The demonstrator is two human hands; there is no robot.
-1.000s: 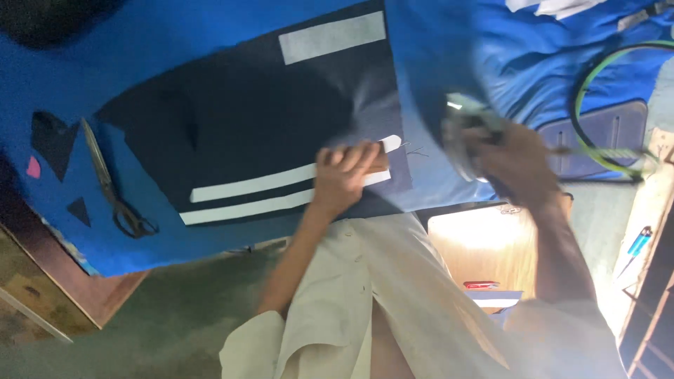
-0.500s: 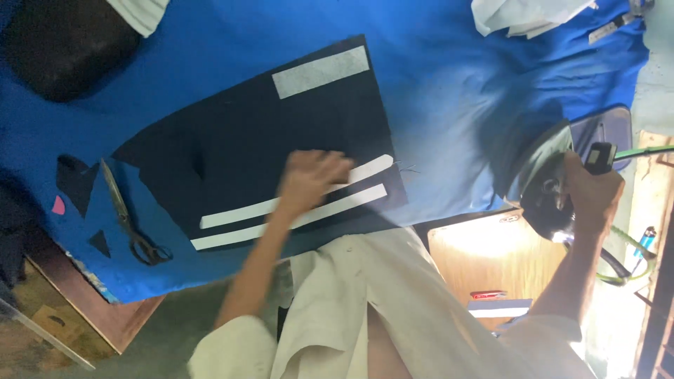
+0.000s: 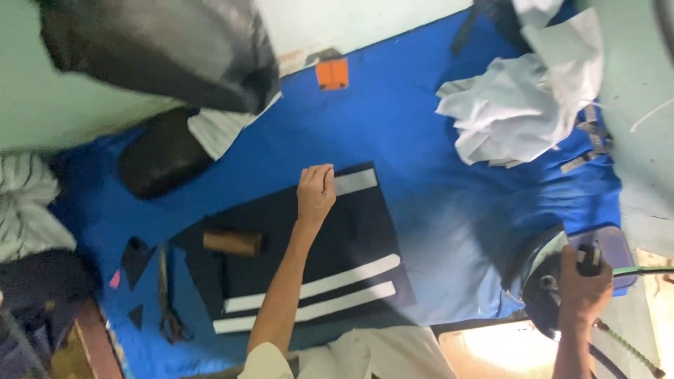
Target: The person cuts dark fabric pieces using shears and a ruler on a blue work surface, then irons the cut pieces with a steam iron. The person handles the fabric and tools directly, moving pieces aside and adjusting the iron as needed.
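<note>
A dark navy fabric piece (image 3: pixel 351 238) lies flat on the blue-covered table (image 3: pixel 421 133). It carries two long white strips (image 3: pixel 316 298) near me and a short white strip (image 3: pixel 355 182) at its far edge. My left hand (image 3: pixel 316 193) presses on the fabric's far edge, fingertips touching the short strip. My right hand (image 3: pixel 583 288) grips the handle of a dark iron (image 3: pixel 547 284) at the table's right edge, beside a grey-purple rest (image 3: pixel 609 247). A green hose (image 3: pixel 642 270) runs off from the iron.
A brown cylinder (image 3: pixel 232 242) rests on the fabric's left part. Scissors (image 3: pixel 167 309) and dark and pink scraps (image 3: pixel 135 258) lie at the left. A black rounded object (image 3: pixel 161 156), crumpled white cloth (image 3: pixel 519 105) and an orange patch (image 3: pixel 332 73) sit farther back.
My left hand has slid from the two long strips to the fabric's far edge by the short strip. My right hand keeps the iron at the table's right edge. The view tilted up.
</note>
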